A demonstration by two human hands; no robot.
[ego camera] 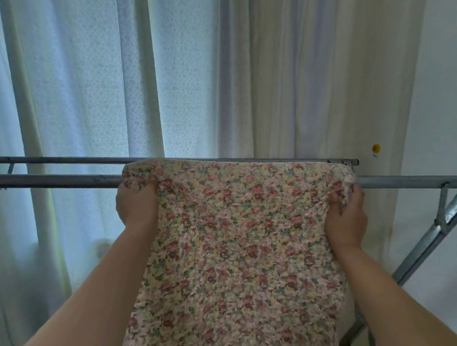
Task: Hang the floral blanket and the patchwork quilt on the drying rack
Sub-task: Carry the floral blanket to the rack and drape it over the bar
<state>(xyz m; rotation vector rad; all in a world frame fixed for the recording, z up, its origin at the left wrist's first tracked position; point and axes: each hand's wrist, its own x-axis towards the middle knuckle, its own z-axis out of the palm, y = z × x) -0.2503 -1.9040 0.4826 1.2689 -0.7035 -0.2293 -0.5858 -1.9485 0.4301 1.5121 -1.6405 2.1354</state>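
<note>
The left grip is a bare hand, and it holds the left edge of the floral blanket near the top. Its fingers are curled around the cloth, and the thumb lies on the flower side. The right grip is the other bare hand, and it pinches the right edge of the blanket. Its thumb is on the front, and its fingers are tucked behind the bunched cloth. Both arms reach up and forward, with the blanket spread between them. The top of the blanket is up at the drying rack, which is made of gray metal bars. The blanket hides the middle of the near bar, and its top edge runs along the far bar. I cannot tell if the cloth rests its weight on the bars. The rest of the blanket hangs down toward the person. Behind the rack hangs a thin white curtain with light coming through it. Next to it on the right is a cream curtain. A small yellow hook sits on the white wall just past the end of the far bar.
</note>
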